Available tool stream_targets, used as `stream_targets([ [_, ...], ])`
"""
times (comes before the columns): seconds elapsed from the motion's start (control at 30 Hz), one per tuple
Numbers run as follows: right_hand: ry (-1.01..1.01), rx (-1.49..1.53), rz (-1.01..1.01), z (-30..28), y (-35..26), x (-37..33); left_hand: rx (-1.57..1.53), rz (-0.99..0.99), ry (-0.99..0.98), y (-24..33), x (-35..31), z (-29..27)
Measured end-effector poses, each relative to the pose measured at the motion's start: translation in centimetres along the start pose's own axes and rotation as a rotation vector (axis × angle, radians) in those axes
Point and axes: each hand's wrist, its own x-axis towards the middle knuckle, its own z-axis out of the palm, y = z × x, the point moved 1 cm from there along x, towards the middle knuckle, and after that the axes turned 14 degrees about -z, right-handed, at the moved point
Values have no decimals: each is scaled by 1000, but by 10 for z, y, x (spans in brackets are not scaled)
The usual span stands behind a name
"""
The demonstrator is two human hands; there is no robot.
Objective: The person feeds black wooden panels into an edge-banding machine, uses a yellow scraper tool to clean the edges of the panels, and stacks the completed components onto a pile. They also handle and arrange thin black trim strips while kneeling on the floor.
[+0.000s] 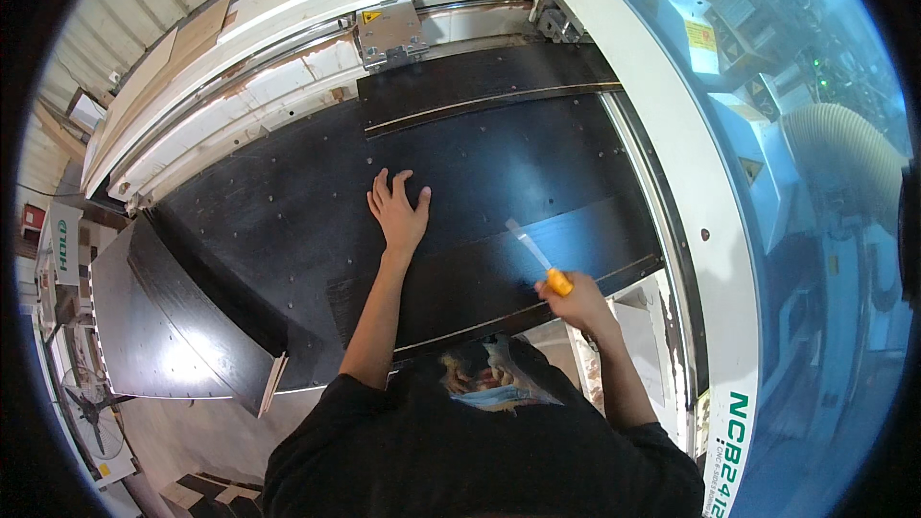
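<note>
My right hand (580,308) is closed around the yellow-orange handle of a flat-bladed hand tool (532,247). Its narrow pale blade points up and left, above a dark panel (451,293) whose near edge shows a light strip. I cannot tell whether the blade touches the panel. My left hand (400,219) has its fingers spread over the black table surface (288,201), just beyond that panel, and holds nothing. A second dark panel (480,86), also edged with a light strip, lies at the far side of the table.
More dark panels (197,307) lie at the left, one overlapping another. Along the back runs a machine rail with a metal clamp block (390,31). A white machine frame (700,182) and a blue transparent cover (806,230) stand at the right. A fan (91,408) is at the lower left.
</note>
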Motion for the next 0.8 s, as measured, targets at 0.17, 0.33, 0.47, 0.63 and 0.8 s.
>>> stream_targets([
  [0.17, 240, 70, 63, -21, 1, 17, -66, 161, 56, 31, 41, 22],
  [0.33, 289, 70, 123, -19, 29, 28, -3, 328, 11, 78, 122, 76],
  [0.47, 324, 171, 185, -31, 28, 25, 242, 316, -113, 101, 187, 123],
  [0.63, 421, 158, 258, -41, 58, 17, 462, 406, -114, 105, 188, 144],
  [0.8, 203, 80, 221, -30, 0, 23, 472, 444, -123, 87, 169, 126],
])
